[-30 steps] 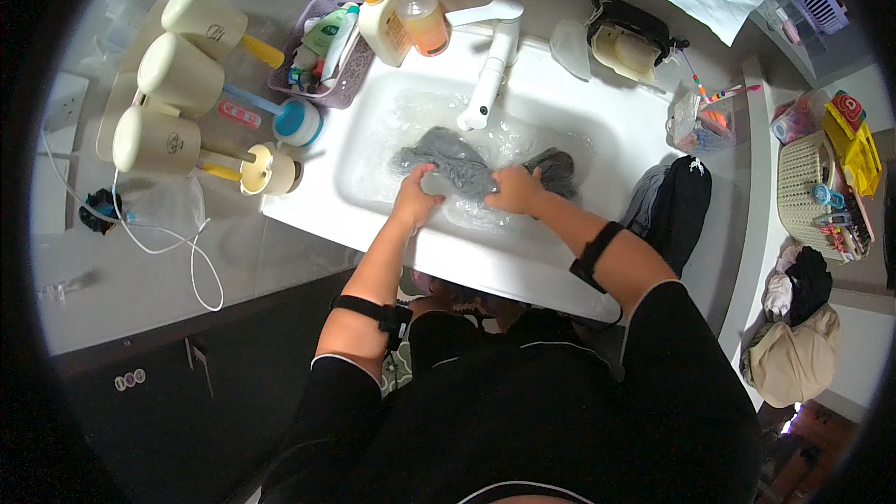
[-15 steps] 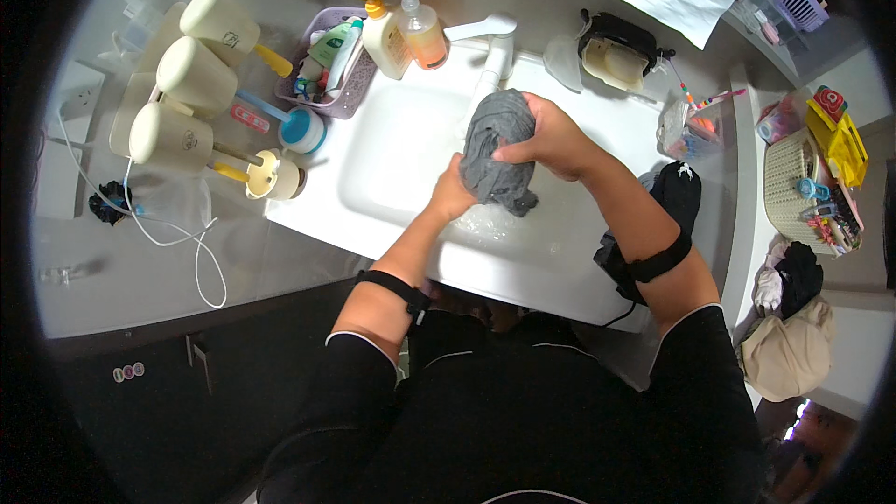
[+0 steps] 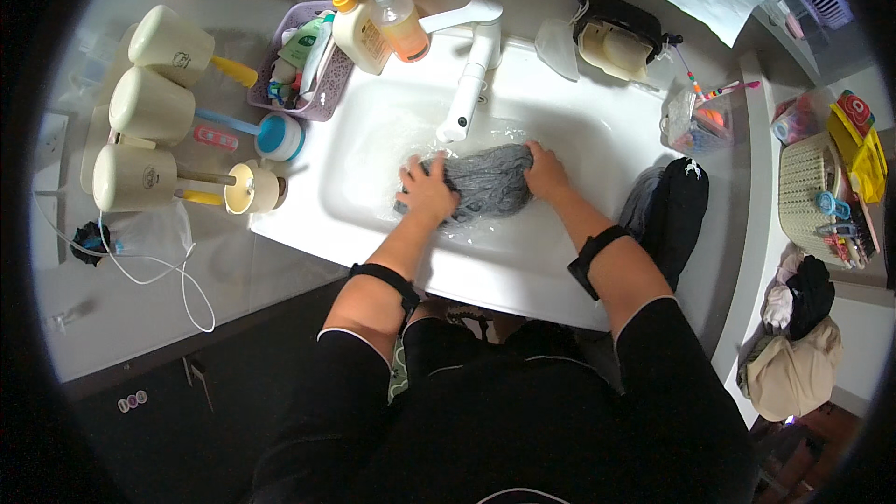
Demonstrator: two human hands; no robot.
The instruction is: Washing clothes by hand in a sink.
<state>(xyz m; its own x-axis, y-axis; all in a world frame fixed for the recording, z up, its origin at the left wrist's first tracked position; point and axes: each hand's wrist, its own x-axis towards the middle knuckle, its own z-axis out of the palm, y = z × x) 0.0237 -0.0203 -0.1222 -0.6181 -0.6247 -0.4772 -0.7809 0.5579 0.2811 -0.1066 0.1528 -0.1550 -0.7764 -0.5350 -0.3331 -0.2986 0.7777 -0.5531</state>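
Observation:
A wet grey cloth point(image 3: 490, 182) lies bunched in the white sink point(image 3: 359, 154), with water around it. My left hand point(image 3: 427, 190) rests on the cloth's left end, its fingers spread apart. At the right end my right hand point(image 3: 546, 172) has its fingers closed over the cloth's edge. Just beyond the cloth, the white faucet point(image 3: 471, 79) points its spout down into the basin. The water is stirred up with bubbles near the spout and the cloth. The cloth's exact kind cannot be made out.
A lotion bottle point(image 3: 359, 33), a clear bottle of orange liquid point(image 3: 401, 26) and a purple basket point(image 3: 327, 93) stand at the back left. Cream wall cups point(image 3: 149, 105) hang farther left. Dark folded clothing point(image 3: 677, 215) lies on the right edge, below a toothbrush holder point(image 3: 695, 121).
The grey cloth has gone from being held up in both hands to lying spread wider in the basin. My left hand has opened on it; my right hand has moved lower.

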